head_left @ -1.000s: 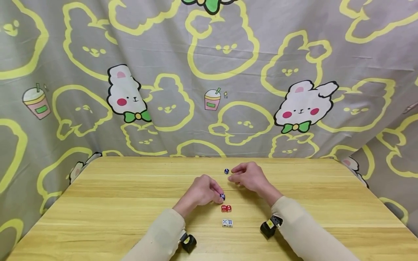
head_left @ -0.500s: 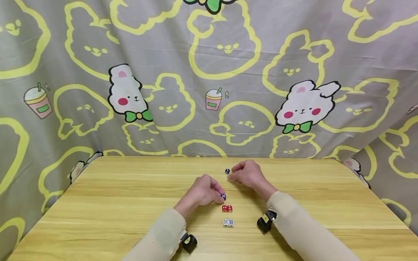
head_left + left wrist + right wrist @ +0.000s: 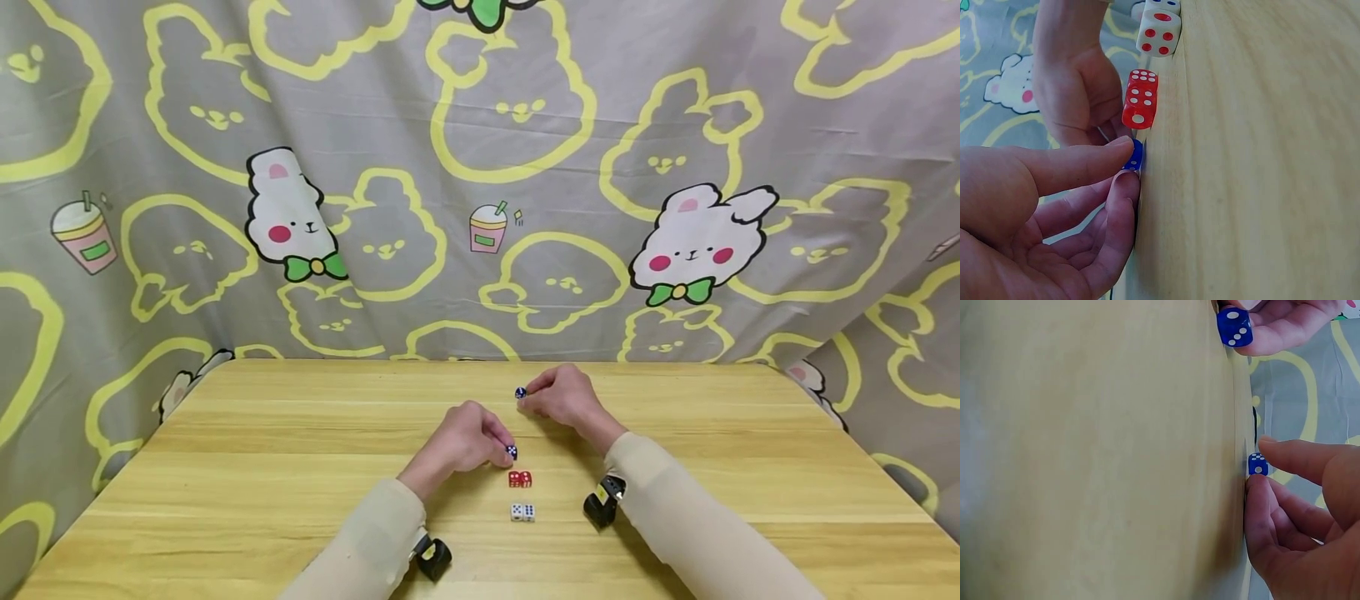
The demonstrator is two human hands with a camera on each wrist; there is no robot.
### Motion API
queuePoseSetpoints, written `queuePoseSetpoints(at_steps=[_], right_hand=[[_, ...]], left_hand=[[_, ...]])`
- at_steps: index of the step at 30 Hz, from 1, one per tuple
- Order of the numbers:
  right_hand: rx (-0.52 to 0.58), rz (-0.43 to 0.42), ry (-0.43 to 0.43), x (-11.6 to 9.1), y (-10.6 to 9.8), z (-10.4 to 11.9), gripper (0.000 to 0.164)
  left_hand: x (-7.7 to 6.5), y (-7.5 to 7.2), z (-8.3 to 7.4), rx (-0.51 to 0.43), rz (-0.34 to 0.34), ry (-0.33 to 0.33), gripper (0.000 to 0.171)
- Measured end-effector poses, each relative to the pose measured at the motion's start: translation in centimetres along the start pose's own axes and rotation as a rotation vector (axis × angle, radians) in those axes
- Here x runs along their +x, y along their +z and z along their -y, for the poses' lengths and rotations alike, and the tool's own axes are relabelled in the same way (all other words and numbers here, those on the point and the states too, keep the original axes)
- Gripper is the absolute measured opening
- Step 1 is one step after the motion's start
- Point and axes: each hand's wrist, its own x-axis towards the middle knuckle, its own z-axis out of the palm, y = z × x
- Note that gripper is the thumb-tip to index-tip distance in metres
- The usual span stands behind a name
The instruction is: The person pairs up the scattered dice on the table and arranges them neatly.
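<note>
My left hand [image 3: 465,437] pinches a blue die [image 3: 512,452] with white pips between thumb and fingers, low over the wood. In the left wrist view, the thumb and fingertip cover most of this die [image 3: 1135,155]. Farther back, the thumb and index finger of my right hand [image 3: 566,396] close around a second blue die [image 3: 521,392]. The right wrist view shows that die [image 3: 1258,464] between the two fingertips, at the table surface. Toward me from the left hand, two red dice [image 3: 520,479] sit side by side, and nearer still a pair of white dice [image 3: 522,512].
The dice stand in a rough line on a light wooden table [image 3: 262,483]. A grey curtain [image 3: 465,275] with cartoon animals hangs behind the table's back edge. Black wrist cameras [image 3: 433,558] hang below both sleeves.
My right hand has moved left to the far blue die, and its fingers have closed around it. The left hand and the other dice have stayed in place.
</note>
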Motion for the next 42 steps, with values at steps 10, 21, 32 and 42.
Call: queuePoseSetpoints(at_steps=[10, 21, 32, 42], right_hand=[[-0.050, -0.015, -0.013, 0.36, 0.17, 0.32, 0.020], [-0.083, -0.021, 0.000, 0.85, 0.42, 0.37, 0.018], [-0.073, -0.026, -0.013, 0.96, 0.33, 0.42, 0.016], [-0.014, -0.006, -0.022, 0.68, -0.03, 0.32, 0.015]], left_hand=[[-0.01, -0.02, -0.09, 0.000, -0.003, -0.004, 0.013], [-0.01, 0.13, -0.05, -0.005, -0.002, -0.011, 0.013], [0.07, 0.17, -0.03, -0.003, -0.006, -0.016, 0.013], [0.09, 0.13, -0.01, -0.008, -0.002, -0.017, 0.013]])
